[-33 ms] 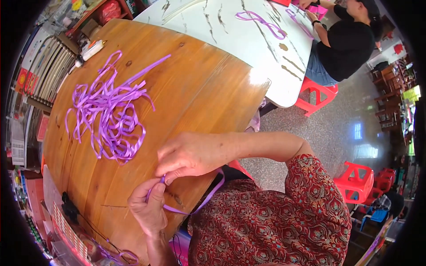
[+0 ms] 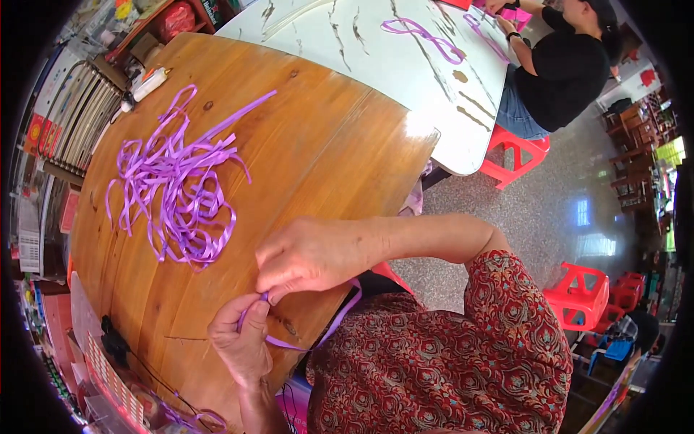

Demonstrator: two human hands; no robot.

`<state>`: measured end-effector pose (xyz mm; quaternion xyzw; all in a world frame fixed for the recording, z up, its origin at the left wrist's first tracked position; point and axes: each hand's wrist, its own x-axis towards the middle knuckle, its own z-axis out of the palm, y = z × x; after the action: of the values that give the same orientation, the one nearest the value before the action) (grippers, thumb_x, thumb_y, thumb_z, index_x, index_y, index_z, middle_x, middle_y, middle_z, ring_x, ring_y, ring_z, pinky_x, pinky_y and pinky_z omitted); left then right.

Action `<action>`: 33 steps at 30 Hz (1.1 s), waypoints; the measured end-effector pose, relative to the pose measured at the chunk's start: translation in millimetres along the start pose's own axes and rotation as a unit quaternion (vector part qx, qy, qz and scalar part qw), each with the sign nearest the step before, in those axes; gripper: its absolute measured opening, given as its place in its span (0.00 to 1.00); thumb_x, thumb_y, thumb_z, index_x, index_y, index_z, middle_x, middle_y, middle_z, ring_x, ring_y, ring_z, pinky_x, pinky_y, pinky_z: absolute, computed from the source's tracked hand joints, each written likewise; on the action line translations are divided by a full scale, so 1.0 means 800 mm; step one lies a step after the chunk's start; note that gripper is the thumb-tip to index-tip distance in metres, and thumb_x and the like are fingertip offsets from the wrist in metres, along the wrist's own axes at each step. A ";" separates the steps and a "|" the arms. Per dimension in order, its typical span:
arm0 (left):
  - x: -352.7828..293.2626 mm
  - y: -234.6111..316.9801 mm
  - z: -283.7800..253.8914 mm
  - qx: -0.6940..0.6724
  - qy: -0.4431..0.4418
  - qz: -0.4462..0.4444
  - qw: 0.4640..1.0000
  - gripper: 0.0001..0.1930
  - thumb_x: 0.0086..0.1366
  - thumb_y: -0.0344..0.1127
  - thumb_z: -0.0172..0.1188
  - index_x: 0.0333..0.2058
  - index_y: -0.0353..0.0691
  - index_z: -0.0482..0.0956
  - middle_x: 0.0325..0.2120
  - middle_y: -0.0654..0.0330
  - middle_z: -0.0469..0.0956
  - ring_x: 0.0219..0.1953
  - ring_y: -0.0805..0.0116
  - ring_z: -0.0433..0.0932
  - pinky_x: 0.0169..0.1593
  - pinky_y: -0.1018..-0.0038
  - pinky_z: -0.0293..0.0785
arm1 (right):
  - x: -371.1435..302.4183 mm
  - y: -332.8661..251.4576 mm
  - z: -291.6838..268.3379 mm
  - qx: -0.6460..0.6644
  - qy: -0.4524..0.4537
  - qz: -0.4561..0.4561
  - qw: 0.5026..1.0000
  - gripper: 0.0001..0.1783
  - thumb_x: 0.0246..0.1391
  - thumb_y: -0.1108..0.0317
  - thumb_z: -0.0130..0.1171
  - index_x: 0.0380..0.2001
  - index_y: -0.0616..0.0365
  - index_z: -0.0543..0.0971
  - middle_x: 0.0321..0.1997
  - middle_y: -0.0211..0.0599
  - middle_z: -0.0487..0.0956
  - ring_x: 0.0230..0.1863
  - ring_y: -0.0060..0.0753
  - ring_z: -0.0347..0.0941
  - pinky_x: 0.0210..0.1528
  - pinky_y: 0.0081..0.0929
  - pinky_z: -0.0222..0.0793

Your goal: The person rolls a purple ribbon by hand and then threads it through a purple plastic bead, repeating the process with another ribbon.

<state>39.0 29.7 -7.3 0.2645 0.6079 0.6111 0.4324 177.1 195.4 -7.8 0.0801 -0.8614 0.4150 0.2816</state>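
On my feed a speckled grey floor (image 2: 499,246) opens out to the right of everything, running back to dark wooden chairs (image 2: 636,134). The plank-topped wooden table (image 2: 325,166) fills the left; a white table (image 2: 347,43) with dark streaks meets its far right side. By that table's right edge I see a co-worker (image 2: 571,79) in black, seated on a red stool (image 2: 517,155); a second red stool (image 2: 582,300) stands apart on the floor.

A heap of purple ribbon (image 2: 177,184) lies loose and tangled on the wooden table, nearer its left edge than the edge by the wearer.

The right hand (image 2: 307,249) comes in from the right, forearm nearly level, back of the hand up, fingers curled and closed at the tips; they hide part of what they work on. The left hand (image 2: 242,343) rises from below, thumb and forefinger pinched, tips close against the right's. Both sit above the table just inside its near edge.

A looped ribbon (image 2: 426,33) lies near the white table's far edge, and a white glue gun (image 2: 150,85) at the wooden table's far left edge.

Narrowest is the held ribbon (image 2: 329,335): I see it gripped in the left fingers at the right fingertips, its slack curving over the near edge.
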 end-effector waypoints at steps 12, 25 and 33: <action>-0.008 -0.004 0.008 -0.107 -0.026 0.011 0.994 0.02 0.63 0.25 0.54 0.31 0.33 0.72 0.16 0.66 0.67 0.12 0.85 0.54 0.15 0.86 0.47 | 0.005 -0.011 0.012 -0.179 0.038 -0.149 0.972 0.10 0.37 0.65 0.54 0.15 0.56 0.64 0.21 0.32 0.61 0.24 0.31 0.66 0.20 0.27 0.64; 0.010 0.010 0.014 -0.092 -0.006 -0.079 0.993 0.05 0.62 0.29 0.57 0.33 0.33 0.75 0.14 0.71 0.63 0.13 0.85 0.54 0.17 0.84 0.49 | 0.013 0.018 0.006 -0.074 0.033 -0.026 0.996 0.12 0.40 0.71 0.66 0.30 0.61 0.78 0.25 0.34 0.74 0.25 0.32 0.73 0.24 0.26 0.66; 0.002 0.010 0.014 -0.141 0.016 -0.048 0.989 0.07 0.63 0.32 0.58 0.35 0.35 0.77 0.14 0.73 0.65 0.13 0.86 0.54 0.17 0.85 0.50 | 0.015 0.004 0.009 0.040 0.023 0.087 0.995 0.21 0.38 0.71 0.69 0.40 0.60 0.80 0.32 0.37 0.79 0.30 0.30 0.76 0.30 0.23 0.69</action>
<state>46.2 37.9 1.4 0.1619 0.5347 0.6731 0.4845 163.2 193.2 -7.1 0.0064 -0.8410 0.4741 0.2604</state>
